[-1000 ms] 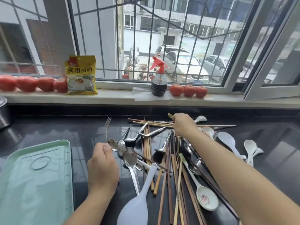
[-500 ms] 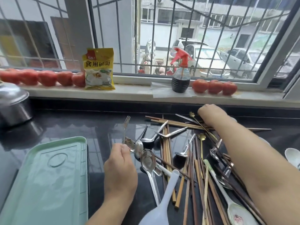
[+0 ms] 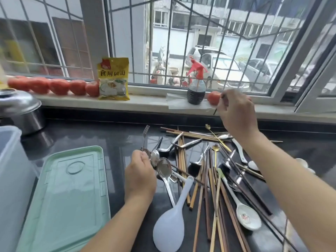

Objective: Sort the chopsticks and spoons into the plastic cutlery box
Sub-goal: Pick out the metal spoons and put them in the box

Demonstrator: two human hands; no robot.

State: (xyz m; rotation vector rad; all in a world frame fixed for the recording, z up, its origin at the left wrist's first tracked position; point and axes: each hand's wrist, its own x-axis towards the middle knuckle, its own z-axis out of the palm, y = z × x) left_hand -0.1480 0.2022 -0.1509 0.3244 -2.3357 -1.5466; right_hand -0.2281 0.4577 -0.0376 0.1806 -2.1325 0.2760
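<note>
A jumble of wooden chopsticks [image 3: 182,157], metal spoons [image 3: 164,170], a white rice paddle [image 3: 170,228] and ceramic spoons [image 3: 248,217] covers the black counter. My right hand [image 3: 236,113] is raised above the pile's far end and pinches a thin dark stick, apparently a chopstick [image 3: 215,112]; only a short piece shows. My left hand [image 3: 141,173] rests at the pile's left edge, fingers curled around the handle of a small fork [image 3: 145,132]. The clear plastic cutlery box [image 3: 12,171] stands at the far left, with its green lid [image 3: 67,197] lying flat beside it.
A metal pot with a lid [image 3: 21,110] stands at the back left. On the windowsill are rows of tomatoes [image 3: 54,86], a yellow packet [image 3: 113,79] and a dark spray bottle [image 3: 196,86]. Barred windows rise behind the sill.
My right hand has lifted from the far end of the pile up to sill height with a thin stick in it. The view shifted left, revealing the box. My left hand stayed put.
</note>
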